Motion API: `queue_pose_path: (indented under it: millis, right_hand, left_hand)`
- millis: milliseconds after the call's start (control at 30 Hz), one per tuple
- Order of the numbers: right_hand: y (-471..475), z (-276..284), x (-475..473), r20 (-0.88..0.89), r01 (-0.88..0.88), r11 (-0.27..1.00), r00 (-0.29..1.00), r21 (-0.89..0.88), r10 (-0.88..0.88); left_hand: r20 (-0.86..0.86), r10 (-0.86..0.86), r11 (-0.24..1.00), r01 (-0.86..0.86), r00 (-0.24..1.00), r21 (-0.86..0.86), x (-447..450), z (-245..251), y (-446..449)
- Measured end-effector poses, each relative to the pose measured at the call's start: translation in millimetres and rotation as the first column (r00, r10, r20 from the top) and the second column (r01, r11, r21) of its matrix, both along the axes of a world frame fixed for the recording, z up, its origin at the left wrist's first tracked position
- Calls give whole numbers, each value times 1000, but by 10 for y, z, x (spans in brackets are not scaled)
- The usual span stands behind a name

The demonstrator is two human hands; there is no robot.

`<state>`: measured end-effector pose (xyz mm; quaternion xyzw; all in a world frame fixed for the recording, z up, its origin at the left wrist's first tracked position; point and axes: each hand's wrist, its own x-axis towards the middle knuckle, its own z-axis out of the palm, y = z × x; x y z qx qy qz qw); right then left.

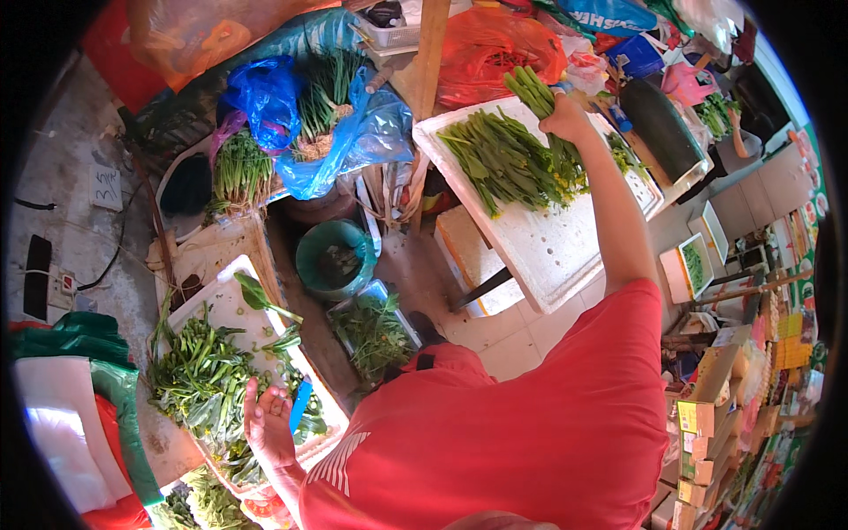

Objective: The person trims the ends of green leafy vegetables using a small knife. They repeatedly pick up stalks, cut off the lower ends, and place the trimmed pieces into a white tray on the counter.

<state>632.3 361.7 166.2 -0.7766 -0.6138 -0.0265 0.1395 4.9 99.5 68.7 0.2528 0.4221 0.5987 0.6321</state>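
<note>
My right hand [564, 120], arm stretched forward, grips a bunch of leafy green stalks [533, 93] above a white foam board [530, 248]. On that board lies a row of similar greens with small yellow flowers [507, 156]. My left hand [270, 421] is palm up, thumb raised and fingers partly curled, over a white foam tray [232, 268]. A blue blade-like object [300, 404] sits right beside its fingers; I cannot tell whether the hand holds it. Loose greens [205, 377] heap up in the tray, with a leafy stalk [262, 298] near its far end.
A teal bucket [334, 258] and a box of leafy greens [374, 331] stand between tray and board. Ahead is a wooden post [432, 59]. Spring onions [324, 93] and blue bags [265, 99] lie left of it; a winter melon [659, 129] rests at right. Another person's arm [739, 136] shows beyond.
</note>
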Motion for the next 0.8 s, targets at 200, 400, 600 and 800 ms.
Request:
queue_pose_path:
  millis: [200,400,600,800]
  right_hand:
    - [120,-730,-139,-230,-153,969,967,-194,107]
    - [502,-1814,675,368,-195,966,922,169,121]
    - [864,-1384,861,756,-556,822,485,-123,441]
    - [146,-255,-2091,258,-818,564,573,114,778]
  left_hand:
    - [-30,68,997,-69,997,-33,22,-29,-86]
    - [-100,150,985,-157,984,-70,74,-86,-167]
    - [-401,359,893,-435,843,-116,-229,-364,-596]
    - [-765,285,804,-578,577,-137,-546,-642,-1094]
